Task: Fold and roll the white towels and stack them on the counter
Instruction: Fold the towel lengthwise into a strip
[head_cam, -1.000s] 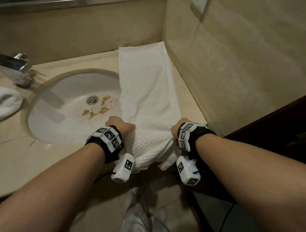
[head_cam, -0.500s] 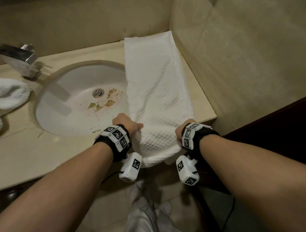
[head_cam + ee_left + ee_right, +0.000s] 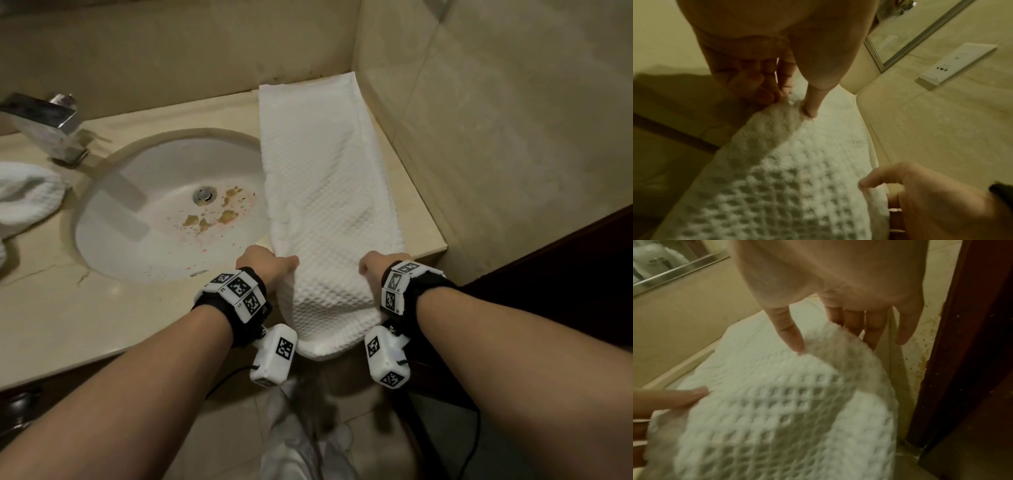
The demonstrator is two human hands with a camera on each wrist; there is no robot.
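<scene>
Both hands, left hand [image 3: 265,265] and right hand [image 3: 375,265], pinch the white waffle-weave towel [image 3: 322,192]; its overhanging end now hangs shorter off the beige tabletop [image 3: 51,308], so rolling seems begun.

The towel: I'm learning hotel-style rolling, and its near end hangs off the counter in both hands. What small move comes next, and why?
Probably curl the near end up and away to start the roll. The towel already lies folded in a long strip on the counter, and the left hand and right hand each pinch a side edge where it droops over the front.
</scene>
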